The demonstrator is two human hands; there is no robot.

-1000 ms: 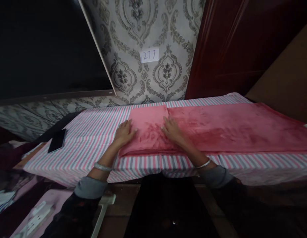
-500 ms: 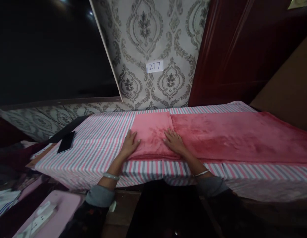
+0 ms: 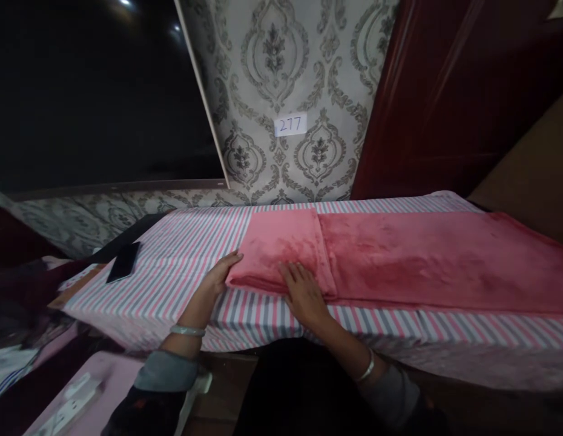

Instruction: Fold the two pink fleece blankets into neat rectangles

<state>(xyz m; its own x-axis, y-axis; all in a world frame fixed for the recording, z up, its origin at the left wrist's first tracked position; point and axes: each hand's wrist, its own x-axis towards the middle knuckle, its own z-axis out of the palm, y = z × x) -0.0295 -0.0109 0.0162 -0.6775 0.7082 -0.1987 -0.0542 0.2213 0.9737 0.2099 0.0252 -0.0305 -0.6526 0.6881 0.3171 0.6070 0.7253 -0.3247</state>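
Observation:
A pink plush blanket (image 3: 413,260) lies along a striped cloth, its left end folded over into a thicker section. My left hand (image 3: 220,272) rests against the left edge of that folded section, near its front corner, with the fingers stretched along the fold. On top of the fold, close to its front edge, my right hand (image 3: 304,293) lies flat with fingers extended. Neither hand is lifting the blanket. The long right part of the blanket stays spread out.
The striped cloth (image 3: 172,260) covers the table and hangs over its front. A black phone (image 3: 123,262) lies at the left end. Behind stand a large dark screen (image 3: 104,97) and a papered wall. A white power strip (image 3: 70,406) sits on a pink surface at lower left.
My left hand has slid from the top of the fold to its left edge. My right hand has moved left and toward me. The fold's right edge looks slightly shifted.

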